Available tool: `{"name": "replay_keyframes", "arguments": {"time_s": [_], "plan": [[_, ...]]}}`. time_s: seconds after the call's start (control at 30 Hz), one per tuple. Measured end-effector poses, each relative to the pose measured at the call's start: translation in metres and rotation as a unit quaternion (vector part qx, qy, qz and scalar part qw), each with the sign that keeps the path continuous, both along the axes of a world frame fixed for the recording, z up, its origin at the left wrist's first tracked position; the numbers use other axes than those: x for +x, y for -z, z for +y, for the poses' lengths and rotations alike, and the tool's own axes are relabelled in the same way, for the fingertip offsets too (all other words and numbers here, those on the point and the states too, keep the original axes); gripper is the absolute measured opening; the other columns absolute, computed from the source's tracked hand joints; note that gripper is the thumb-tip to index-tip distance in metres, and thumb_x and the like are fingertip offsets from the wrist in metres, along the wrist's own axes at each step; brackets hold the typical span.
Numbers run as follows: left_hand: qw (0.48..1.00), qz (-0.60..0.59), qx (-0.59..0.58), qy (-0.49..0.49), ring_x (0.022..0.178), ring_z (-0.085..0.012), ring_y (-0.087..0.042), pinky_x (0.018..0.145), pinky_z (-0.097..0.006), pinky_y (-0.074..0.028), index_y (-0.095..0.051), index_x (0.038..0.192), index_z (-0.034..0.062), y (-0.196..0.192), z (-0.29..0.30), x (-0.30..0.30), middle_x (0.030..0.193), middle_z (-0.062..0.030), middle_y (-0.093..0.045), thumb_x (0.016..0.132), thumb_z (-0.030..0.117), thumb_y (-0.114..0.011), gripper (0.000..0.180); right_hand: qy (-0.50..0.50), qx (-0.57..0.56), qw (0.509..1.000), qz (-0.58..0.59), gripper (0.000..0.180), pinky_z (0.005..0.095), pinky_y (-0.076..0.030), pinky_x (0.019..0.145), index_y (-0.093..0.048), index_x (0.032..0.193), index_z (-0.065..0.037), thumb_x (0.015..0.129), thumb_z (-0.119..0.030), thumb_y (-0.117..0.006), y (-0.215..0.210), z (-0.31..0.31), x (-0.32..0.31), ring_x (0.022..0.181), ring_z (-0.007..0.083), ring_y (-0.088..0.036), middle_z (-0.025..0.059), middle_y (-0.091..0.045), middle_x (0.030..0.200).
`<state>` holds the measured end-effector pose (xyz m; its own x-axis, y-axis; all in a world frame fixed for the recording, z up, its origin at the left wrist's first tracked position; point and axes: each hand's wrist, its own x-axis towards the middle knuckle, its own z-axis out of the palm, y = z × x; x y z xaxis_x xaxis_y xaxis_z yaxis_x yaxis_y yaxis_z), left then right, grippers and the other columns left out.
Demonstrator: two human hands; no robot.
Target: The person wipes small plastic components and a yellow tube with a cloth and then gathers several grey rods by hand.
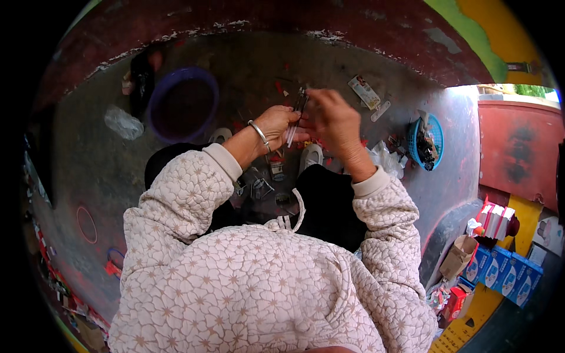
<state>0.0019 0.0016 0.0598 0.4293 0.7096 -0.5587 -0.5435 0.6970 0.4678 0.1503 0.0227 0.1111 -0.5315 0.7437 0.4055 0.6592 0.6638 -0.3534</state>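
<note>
My left hand, with a silver bangle on the wrist, and my right hand meet in front of me above the grey floor. Together they grip a thin clear stick-like object with a dark tip, held nearly upright between the fingers. Both hands are closed around it. Small dark metal pieces lie on the floor between my white shoes, below the hands. What exactly the thin object is cannot be made out.
A purple basin stands at the far left beside a clear plastic bag. A blue basket with dark items sits at the right. Blue and red boxes are stacked at the lower right. A printed packet lies beyond the hands.
</note>
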Motion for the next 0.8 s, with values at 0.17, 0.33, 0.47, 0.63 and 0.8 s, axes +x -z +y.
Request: {"name": "replay_keyframes", "arguments": {"time_s": [0.17, 0.33, 0.47, 0.63, 0.8], "plan": [[0.996, -0.071, -0.006, -0.046, 0.085, -0.0183, -0.06, 0.068, -0.029, -0.053, -0.05, 0.101, 0.002, -0.005, -0.004, -0.003, 0.095, -0.0076, -0.058, 0.089, 0.011, -0.04, 0.018, -0.034, -0.055, 0.991, -0.118, 0.049, 0.0376, -0.04, 0.083, -0.046, 0.115, 0.0, 0.073, -0.023, -0.061, 0.011, -0.022, -0.017, 0.103, 0.0263, -0.049, 0.0145, -0.049, 0.11], [0.986, -0.141, -0.054, -0.07, 0.097, -0.0219, -0.055, 0.083, -0.034, -0.048, -0.047, 0.111, 0.0018, -0.004, -0.01, -0.012, 0.106, -0.0126, -0.054, 0.09, 0.014, -0.036, 0.027, -0.042, -0.064, 0.986, -0.145, 0.059, 0.0487, -0.028, 0.094, -0.042, 0.118, 0.005, 0.079, -0.038, -0.052, 0.002, -0.028, -0.024, 0.119, 0.0309, -0.034, 0.0202, -0.035, 0.127], [0.979, -0.138, -0.119, -0.09, 0.101, -0.0245, -0.053, 0.088, -0.036, -0.045, -0.044, 0.113, -0.0001, -0.01, -0.023, -0.015, 0.112, -0.0157, -0.05, 0.09, 0.014, -0.035, 0.029, -0.071, -0.138, 0.978, -0.141, 0.067, 0.0509, -0.025, 0.095, -0.04, 0.119, 0.008, 0.079, -0.045, -0.049, 0.011, -0.036, -0.025, 0.121, 0.0331, -0.031, 0.0234, -0.031, 0.129], [0.986, 0.037, -0.139, -0.079, 0.076, -0.0186, -0.057, 0.066, -0.026, -0.05, -0.046, 0.102, -0.0033, 0.004, -0.034, -0.026, 0.089, -0.0127, -0.054, 0.088, 0.008, -0.038, 0.019, -0.139, -0.34, 0.93, -0.027, 0.076, 0.0433, -0.027, 0.098, -0.038, 0.12, 0.012, 0.079, -0.051, -0.048, 0.035, -0.033, -0.029, 0.121, 0.0367, -0.031, 0.0277, -0.028, 0.131], [0.979, 0.11, -0.167, -0.044, 0.051, -0.0088, -0.043, 0.038, -0.019, -0.033, -0.046, 0.093, -0.001, 0.009, -0.042, -0.047, 0.071, -0.0067, -0.049, 0.088, 0.005, -0.037, 0.012, -0.24, -0.521, 0.819, 0.03, 0.074, 0.0384, -0.028, 0.1, -0.039, 0.122, 0.008, 0.078, -0.052, -0.049, 0.051, -0.005, -0.032, 0.123, 0.0344, -0.031, 0.0238, -0.028, 0.133]]}}
